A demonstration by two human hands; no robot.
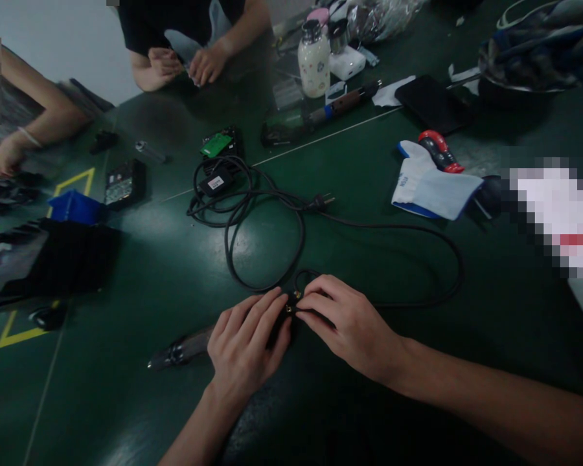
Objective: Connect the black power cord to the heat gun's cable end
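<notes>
My left hand (245, 343) and my right hand (342, 320) meet at the near middle of the dark green table (175, 272). Both pinch a small black part with brass contacts (291, 304) between their fingertips. A black cable (418, 233) runs from that part in a wide loop to the right. It leads back to a two-pin plug (323, 202) and a coiled bundle with a black power adapter (216, 183). Most of the small part is hidden under my fingers.
A clear plastic piece (179, 349) lies left of my left hand. White work gloves (430, 184) and a red-handled tool (440, 152) sit at right. A soldering iron (350, 100), a bottle (314, 61), a blue bin (75, 207) and circuit boards lie farther off. Other people's hands work at the far and left edges.
</notes>
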